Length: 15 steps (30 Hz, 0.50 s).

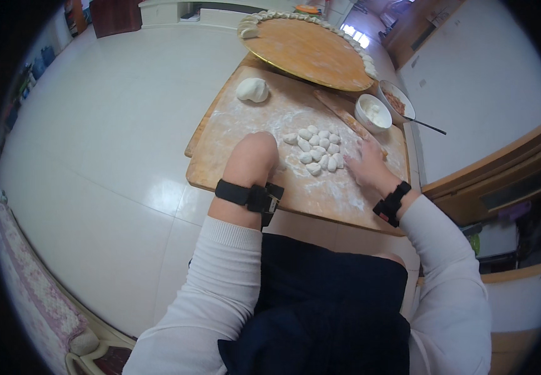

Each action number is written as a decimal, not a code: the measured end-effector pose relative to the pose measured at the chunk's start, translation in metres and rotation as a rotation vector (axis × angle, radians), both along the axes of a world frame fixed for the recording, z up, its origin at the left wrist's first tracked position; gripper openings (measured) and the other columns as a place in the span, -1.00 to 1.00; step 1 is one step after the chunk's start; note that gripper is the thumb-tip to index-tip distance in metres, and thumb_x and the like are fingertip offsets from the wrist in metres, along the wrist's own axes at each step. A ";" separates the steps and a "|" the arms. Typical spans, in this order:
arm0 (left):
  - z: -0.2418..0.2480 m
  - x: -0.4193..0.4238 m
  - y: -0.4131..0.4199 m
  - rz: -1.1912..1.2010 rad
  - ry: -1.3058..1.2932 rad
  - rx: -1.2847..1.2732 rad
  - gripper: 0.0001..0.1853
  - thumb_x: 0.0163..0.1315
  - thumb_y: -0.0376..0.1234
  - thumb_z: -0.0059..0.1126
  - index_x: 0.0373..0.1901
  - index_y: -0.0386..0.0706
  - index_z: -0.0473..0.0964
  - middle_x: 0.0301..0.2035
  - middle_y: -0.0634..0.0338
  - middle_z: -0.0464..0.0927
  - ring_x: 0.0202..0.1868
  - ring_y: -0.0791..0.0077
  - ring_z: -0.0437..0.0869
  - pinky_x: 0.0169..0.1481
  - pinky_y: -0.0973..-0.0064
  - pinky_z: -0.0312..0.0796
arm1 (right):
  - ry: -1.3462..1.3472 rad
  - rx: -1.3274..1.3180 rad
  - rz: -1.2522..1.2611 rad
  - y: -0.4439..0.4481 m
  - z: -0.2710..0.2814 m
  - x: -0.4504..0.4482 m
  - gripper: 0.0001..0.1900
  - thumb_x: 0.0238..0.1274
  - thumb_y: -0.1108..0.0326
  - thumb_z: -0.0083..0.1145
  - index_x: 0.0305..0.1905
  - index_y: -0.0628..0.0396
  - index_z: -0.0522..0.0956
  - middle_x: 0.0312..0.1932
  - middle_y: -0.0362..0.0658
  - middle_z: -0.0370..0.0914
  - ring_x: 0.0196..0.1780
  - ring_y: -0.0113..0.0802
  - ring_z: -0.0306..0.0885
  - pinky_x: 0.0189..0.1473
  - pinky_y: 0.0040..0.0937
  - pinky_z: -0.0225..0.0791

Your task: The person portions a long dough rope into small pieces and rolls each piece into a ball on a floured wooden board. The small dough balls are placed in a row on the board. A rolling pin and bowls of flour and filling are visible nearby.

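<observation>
My left hand (254, 152) is low over the floured wooden board (223, 136). Its back faces me and hides the fingers, so I cannot see whether they hold anything. Just right of it lies a cluster of small white dough pieces (316, 141). My right hand (369, 161), slightly blurred, is at the cluster's right edge with fingers apart, their tips close to the nearest pieces. A wooden rolling pin (341, 112) slants across the board, and its near end passes under or beside that hand. A larger lump of dough (252, 90) sits at the board's far left.
Beyond the board, a round tray (305, 54) carries a row of shaped dumplings (294, 16) along its rim. On the right stand a bowl of flour (373, 113) and a bowl of meat filling (395, 101), whose dark utensil handle (427, 125) sticks out past the board.
</observation>
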<state>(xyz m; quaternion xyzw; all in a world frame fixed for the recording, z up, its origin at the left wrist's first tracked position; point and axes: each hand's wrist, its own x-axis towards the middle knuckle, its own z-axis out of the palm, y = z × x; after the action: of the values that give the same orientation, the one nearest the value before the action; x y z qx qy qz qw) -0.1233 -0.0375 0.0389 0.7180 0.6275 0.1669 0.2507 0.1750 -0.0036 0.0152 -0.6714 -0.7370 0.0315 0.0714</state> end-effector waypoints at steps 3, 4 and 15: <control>-0.008 0.008 0.006 0.005 -0.070 0.069 -0.82 -0.05 -0.52 0.28 -0.34 -0.31 0.58 -0.26 -0.19 0.61 -0.15 -0.12 0.64 -0.07 0.18 0.52 | 0.072 -0.216 0.022 -0.019 -0.002 0.009 -0.36 0.15 0.12 0.26 0.23 0.30 0.38 0.22 0.27 0.28 0.29 0.08 0.30 0.32 -0.19 0.23; -0.011 0.012 0.011 0.015 -0.103 0.101 -0.80 -0.02 -0.51 0.26 -0.30 -0.31 0.57 -0.23 -0.20 0.60 -0.13 -0.13 0.63 -0.06 0.18 0.51 | 0.034 -0.191 0.074 -0.024 -0.005 0.008 -0.38 0.10 0.16 0.30 0.21 0.27 0.41 0.16 0.23 0.33 0.22 0.08 0.35 0.29 -0.16 0.26; -0.022 0.042 0.028 -0.040 -0.031 0.268 -0.56 -0.01 -0.39 0.33 -0.02 -0.17 0.48 -0.06 -0.13 0.47 -0.05 -0.06 0.57 0.03 0.22 0.48 | 0.275 -0.087 -0.005 -0.056 0.008 0.007 -0.58 0.00 0.29 0.38 -0.03 0.22 0.57 -0.12 0.17 0.53 0.01 0.05 0.53 0.09 -0.24 0.41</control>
<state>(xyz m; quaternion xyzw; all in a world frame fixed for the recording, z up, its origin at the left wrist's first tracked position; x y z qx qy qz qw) -0.0814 -0.0097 0.0172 0.7546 0.5813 0.2553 0.1655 0.1819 -0.0593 0.0228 -0.6649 -0.7166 0.1552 0.1426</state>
